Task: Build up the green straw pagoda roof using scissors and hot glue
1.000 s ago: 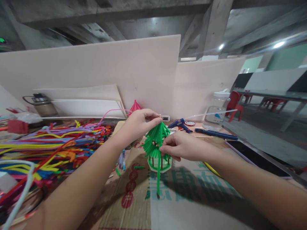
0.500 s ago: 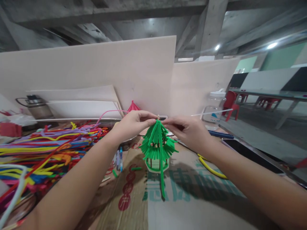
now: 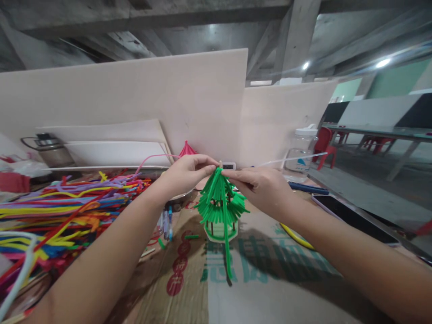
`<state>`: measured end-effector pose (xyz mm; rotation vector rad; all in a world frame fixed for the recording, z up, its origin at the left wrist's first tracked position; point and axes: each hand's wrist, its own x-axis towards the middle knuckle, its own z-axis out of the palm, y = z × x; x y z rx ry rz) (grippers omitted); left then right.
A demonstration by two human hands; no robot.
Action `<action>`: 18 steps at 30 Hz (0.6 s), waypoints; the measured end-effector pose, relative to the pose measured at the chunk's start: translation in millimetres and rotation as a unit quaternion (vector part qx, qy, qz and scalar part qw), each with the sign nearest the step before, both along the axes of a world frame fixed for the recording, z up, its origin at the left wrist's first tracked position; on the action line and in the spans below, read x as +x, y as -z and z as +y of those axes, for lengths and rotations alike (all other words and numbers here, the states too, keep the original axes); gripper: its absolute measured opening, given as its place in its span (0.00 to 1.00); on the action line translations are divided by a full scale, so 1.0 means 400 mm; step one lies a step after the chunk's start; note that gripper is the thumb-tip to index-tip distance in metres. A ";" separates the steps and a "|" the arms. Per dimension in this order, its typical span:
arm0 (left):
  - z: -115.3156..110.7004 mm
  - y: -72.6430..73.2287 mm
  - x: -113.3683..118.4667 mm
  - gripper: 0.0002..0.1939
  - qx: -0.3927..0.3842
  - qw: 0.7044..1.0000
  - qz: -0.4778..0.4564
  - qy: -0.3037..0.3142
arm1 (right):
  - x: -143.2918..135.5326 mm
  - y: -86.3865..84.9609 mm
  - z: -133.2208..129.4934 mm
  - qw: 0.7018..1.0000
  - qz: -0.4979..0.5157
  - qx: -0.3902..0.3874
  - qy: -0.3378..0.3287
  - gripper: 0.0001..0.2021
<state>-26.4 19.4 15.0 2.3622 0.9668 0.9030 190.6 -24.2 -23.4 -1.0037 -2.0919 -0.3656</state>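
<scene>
A small two-tiered pavilion model point(image 3: 221, 209) of green pipe cleaners stands upright on the cardboard, with brown posts between its tiers and a pale base. At its peak, a short wooden stick point(image 3: 220, 164) pokes up. My left hand point(image 3: 189, 176) is closed in a pinch at the peak, thumb and forefinger against the green tip. From the other side, my right hand point(image 3: 265, 186) has its fingers pressed together at the same peak. One long green pipe cleaner point(image 3: 227, 252) hangs from there down the front, past the base. What exactly lies between the fingertips is partly hidden.
Heaped pipe cleaners point(image 3: 67, 211) of many colours cover the left side. A pink pipe-cleaner roof point(image 3: 187, 148) stands behind. To the right are a clear bottle point(image 3: 300, 155), a phone point(image 3: 354, 219) and a yellow pipe cleaner point(image 3: 297, 237). Green snippets point(image 3: 192, 236) and pens point(image 3: 168, 223) lie nearby.
Both hands and the model's peak have shifted slightly left. My right hand's fingers are straighter and closer together, and a small white device shows more behind the peak.
</scene>
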 end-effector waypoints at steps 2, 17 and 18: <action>-0.004 -0.003 -0.001 0.19 0.008 1.000 0.009 -0.004 | 0.000 -0.001 -0.001 1.000 -0.006 -0.003 0.006 0.16; -0.056 -0.005 0.029 0.17 0.128 0.982 0.129 -0.047 | 0.008 -0.020 -0.009 0.988 0.057 -0.130 -0.063 0.17; -0.054 -0.005 0.027 0.18 0.127 0.982 0.132 -0.045 | 0.008 -0.019 -0.008 0.987 0.060 -0.132 -0.065 0.16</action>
